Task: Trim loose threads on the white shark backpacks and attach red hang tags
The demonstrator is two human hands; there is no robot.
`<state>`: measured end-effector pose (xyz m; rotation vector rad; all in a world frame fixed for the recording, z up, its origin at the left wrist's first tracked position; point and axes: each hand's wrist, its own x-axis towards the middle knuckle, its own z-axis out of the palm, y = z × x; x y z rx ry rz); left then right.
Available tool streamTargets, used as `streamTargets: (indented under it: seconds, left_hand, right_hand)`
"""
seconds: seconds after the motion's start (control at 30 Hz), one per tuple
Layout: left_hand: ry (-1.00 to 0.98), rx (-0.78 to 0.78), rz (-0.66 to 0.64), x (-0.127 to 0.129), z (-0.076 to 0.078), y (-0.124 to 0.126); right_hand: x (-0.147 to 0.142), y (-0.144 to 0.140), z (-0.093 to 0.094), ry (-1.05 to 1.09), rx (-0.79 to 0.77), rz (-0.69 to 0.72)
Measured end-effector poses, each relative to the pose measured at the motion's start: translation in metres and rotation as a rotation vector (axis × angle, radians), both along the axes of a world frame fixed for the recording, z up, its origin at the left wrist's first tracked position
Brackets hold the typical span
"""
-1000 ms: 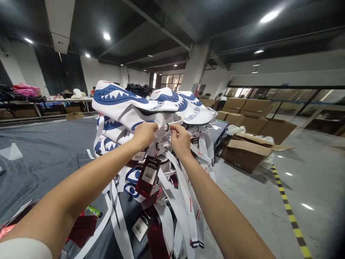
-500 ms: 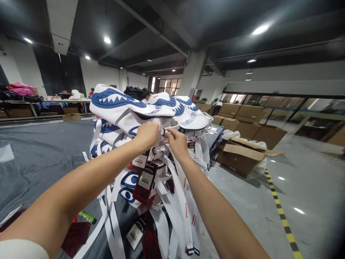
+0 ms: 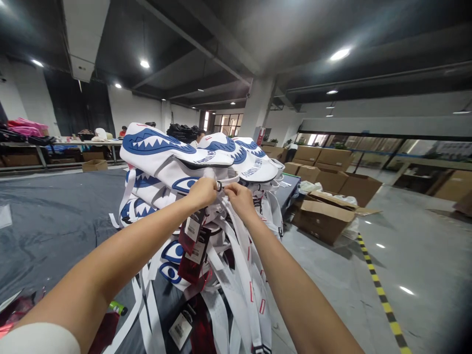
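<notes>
White visors (image 3: 165, 162) with blue shark-mouth prints and lettering are piled up in front of me. At the near side of the pile, my left hand (image 3: 204, 191) is closed on a white visor strap, with a small black buckle (image 3: 219, 186) showing at its fingertips. My right hand (image 3: 239, 199), just to the right, pinches the white strap close to that buckle; the exact strap end is hard to make out. Below both hands hang barcode tags (image 3: 192, 227) and several loose white straps (image 3: 236, 275). A blue eye patch (image 3: 184, 185) shows above my left hand.
The pile stands on a table with a dark grey cover (image 3: 66, 206). A green marker-like tube (image 3: 118, 308) lies near my left forearm. Open cardboard boxes (image 3: 324, 219) stand on the floor to the right, beside yellow-black floor tape (image 3: 381, 295). A person (image 3: 199, 136) is partly visible behind the pile.
Both hands have come slightly down with the strap, and more of the blue eye patch shows above my left hand. The hanging tags have shifted. The view has turned a little to the right.
</notes>
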<state>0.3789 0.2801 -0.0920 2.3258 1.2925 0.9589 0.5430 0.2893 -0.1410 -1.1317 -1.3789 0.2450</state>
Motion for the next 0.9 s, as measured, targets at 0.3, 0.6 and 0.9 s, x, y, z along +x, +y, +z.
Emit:
streamTargets:
  seconds: [0.3,0.6,0.9]
  left_hand:
    - [-0.462,-0.066,-0.269,-0.034,-0.037,0.003]
    - [-0.627,0.271,-0.11,-0.024,-0.052,0.005]
    - [-0.271,0.613,-0.066,-0.032,-0.038,0.003]
  right_hand:
    - [0.003,-0.01,0.01,0.309,0.079,0.076]
    - [-0.022,-0.013,0.02,0.33,0.173,0.198]
    - [-0.025,-0.015,0.017,0.02,0.205,0.074]
